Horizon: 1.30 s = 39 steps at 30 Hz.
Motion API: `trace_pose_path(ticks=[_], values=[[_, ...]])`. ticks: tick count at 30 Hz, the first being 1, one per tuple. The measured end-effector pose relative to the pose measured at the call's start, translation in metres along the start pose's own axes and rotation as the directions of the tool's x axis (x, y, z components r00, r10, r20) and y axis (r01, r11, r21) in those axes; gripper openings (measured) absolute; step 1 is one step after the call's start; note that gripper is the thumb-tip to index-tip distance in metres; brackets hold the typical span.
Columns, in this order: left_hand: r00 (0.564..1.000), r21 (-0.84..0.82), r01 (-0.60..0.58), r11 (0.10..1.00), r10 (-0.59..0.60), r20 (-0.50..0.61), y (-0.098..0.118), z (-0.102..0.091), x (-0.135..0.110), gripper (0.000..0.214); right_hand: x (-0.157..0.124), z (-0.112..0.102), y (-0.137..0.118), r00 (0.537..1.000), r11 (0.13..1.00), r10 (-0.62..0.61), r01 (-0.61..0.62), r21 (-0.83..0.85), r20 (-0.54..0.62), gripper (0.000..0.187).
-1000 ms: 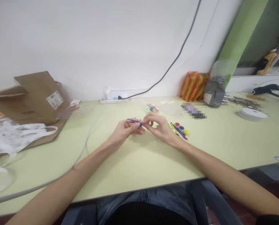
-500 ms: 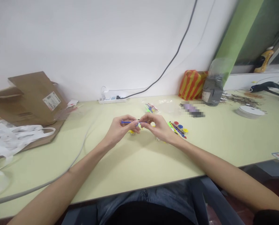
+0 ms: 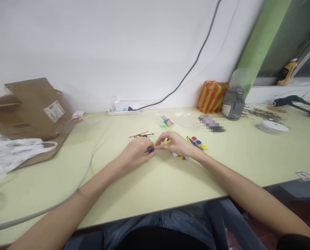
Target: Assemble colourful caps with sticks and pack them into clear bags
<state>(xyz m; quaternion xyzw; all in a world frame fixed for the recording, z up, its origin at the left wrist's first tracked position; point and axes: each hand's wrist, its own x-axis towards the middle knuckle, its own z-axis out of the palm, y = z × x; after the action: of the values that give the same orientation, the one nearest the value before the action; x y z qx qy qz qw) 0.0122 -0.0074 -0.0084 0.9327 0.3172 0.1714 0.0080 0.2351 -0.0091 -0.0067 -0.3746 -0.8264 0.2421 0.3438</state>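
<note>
1. One blue piece (image 3: 151, 151): head view, just below frame centre, pinched by the left hand (image 3: 136, 152).
2. Right hand (image 3: 176, 143): fingers bent at the piece's right end; whether they pinch it cannot be told.
3. Red stick (image 3: 138, 134): on bench (image 3: 191, 184), left of frame centre.

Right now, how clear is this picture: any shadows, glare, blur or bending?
Head view: soft shadow on the table around the left hand and right hand; head view: small glints on the clear plastic; head view: a pixelated patch, and the blue piece lacks fine detail; head view: forearms look stretched towards the lower corners.
</note>
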Motion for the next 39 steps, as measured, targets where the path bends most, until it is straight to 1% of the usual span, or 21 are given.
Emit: trace_pose_path(ticks=[1, 3, 5, 6, 7, 9, 12, 14, 17, 20, 22, 24, 25, 26, 27, 28, 30, 32, 33, 35, 39], values=[[1.0, 0.02, -0.01, 1.0, 0.01, 0.014, -0.001, -0.001, 0.0, 0.012, 0.0, -0.01, 0.003, 0.999, 1.0, -0.006, 0.005, -0.026, -0.036, 0.011], [0.999, 0.061, -0.024, 0.998, 0.021, 0.042, -0.003, -0.002, 0.001, 0.009, 0.002, -0.035, 0.017, 0.983, 0.989, 0.025, -0.051, -0.138, -0.182, 0.017], [0.998, 0.087, -0.026, 0.996, 0.02, 0.068, -0.004, -0.003, 0.0, 0.008, 0.005, -0.062, 0.042, 0.935, 0.924, 0.11, -0.221, -0.312, -0.338, 0.022], [0.997, 0.095, -0.028, 0.995, 0.02, 0.076, -0.005, -0.003, 0.0, 0.008, 0.006, -0.073, 0.057, 0.905, 0.852, 0.194, -0.346, -0.392, -0.379, 0.026], [0.997, 0.103, -0.032, 0.994, 0.024, 0.076, -0.006, -0.003, 0.0, 0.008, 0.007, -0.082, 0.071, 0.87, 0.756, 0.296, -0.466, -0.459, -0.395, 0.033], [0.998, 0.103, -0.043, 0.994, 0.037, 0.057, -0.007, -0.003, -0.001, 0.009, 0.009, -0.092, 0.097, 0.846, 0.691, 0.376, -0.528, -0.494, -0.379, 0.041], [0.998, 0.065, -0.047, 0.997, 0.049, -0.027, -0.007, -0.002, -0.001, 0.014, 0.009, -0.091, 0.119, 0.818, 0.627, 0.469, -0.573, -0.527, -0.333, 0.025], [0.995, 0.044, -0.053, 0.998, 0.056, -0.08, -0.006, -0.002, -0.001, 0.019, 0.011, -0.088, 0.122, 0.8, 0.592, 0.5, -0.596, -0.543, -0.333, 0.018], [0.985, 0.026, -0.045, 0.999, 0.049, -0.164, -0.003, -0.004, 0.0, 0.023, 0.017, -0.092, 0.113, 0.785, 0.555, 0.488, -0.617, -0.558, -0.383, 0.018], [0.962, -0.064, -0.003, 0.998, -0.014, -0.274, 0.0, -0.008, 0.0, 0.025, 0.026, -0.101, 0.091, 0.774, 0.532, 0.424, -0.633, -0.562, -0.471, 0.026], [0.944, -0.207, 0.037, 0.978, -0.102, -0.315, 0.003, -0.013, 0.0, 0.029, 0.03, -0.101, 0.068, 0.775, 0.536, 0.36, -0.628, -0.564, -0.52, 0.033], [0.929, -0.421, 0.093, 0.902, -0.23, -0.288, 0.005, -0.016, 0.0, 0.032, 0.031, -0.088, 0.04, 0.815, 0.592, 0.256, -0.557, -0.582, -0.52, 0.036], [0.926, -0.541, 0.116, 0.833, -0.288, -0.244, 0.006, -0.018, 0.0, 0.035, 0.029, -0.077, 0.026, 0.866, 0.678, 0.088, -0.414, -0.607, -0.492, 0.035], [0.925, -0.658, 0.128, 0.742, -0.328, -0.19, 0.006, -0.018, 0.0, 0.04, 0.027, -0.063, 0.011, 0.898, 0.731, -0.073, -0.248, -0.635, -0.434, 0.032], [0.927, -0.763, 0.135, 0.632, -0.352, -0.127, 0.007, -0.019, 0.0, 0.049, 0.025, -0.048, -0.003, 0.912, 0.746, -0.207, -0.087, -0.66, -0.354, 0.03], [0.934, -0.847, 0.113, 0.52, -0.346, -0.087, 0.007, -0.018, 0.0, 0.059, 0.022, -0.032, -0.016, 0.911, 0.729, -0.317, 0.055, -0.682, -0.265, 0.027], [0.937, -0.942, 0.063, 0.329, -0.344, -0.057, 0.006, -0.016, 0.0, 0.071, 0.018, -0.003, -0.036, 0.874, 0.646, -0.477, 0.28, -0.71, -0.09, 0.024], [0.922, -0.972, 0.068, 0.225, -0.385, -0.025, 0.005, -0.014, 0.0, 0.073, 0.015, 0.017, -0.049, 0.829, 0.581, -0.557, 0.424, -0.694, 0.04, 0.022], [0.908, -0.974, 0.058, 0.219, -0.416, -0.039, 0.004, -0.013, 0.0, 0.071, 0.015, 0.022, -0.053, 0.812, 0.575, -0.579, 0.468, -0.671, 0.07, 0.024], [0.866, -0.956, 0.054, 0.289, -0.491, -0.099, 0.001, -0.012, -0.001, 0.061, 0.015, 0.026, -0.053, 0.803, 0.62, -0.594, 0.493, -0.611, 0.046, 0.023], [0.783, -0.893, 0.045, 0.448, -0.571, -0.247, -0.004, -0.013, 0.0, 0.049, 0.011, 0.022, -0.04, 0.825, 0.813, -0.509, 0.369, -0.45, -0.244, 0.023]])
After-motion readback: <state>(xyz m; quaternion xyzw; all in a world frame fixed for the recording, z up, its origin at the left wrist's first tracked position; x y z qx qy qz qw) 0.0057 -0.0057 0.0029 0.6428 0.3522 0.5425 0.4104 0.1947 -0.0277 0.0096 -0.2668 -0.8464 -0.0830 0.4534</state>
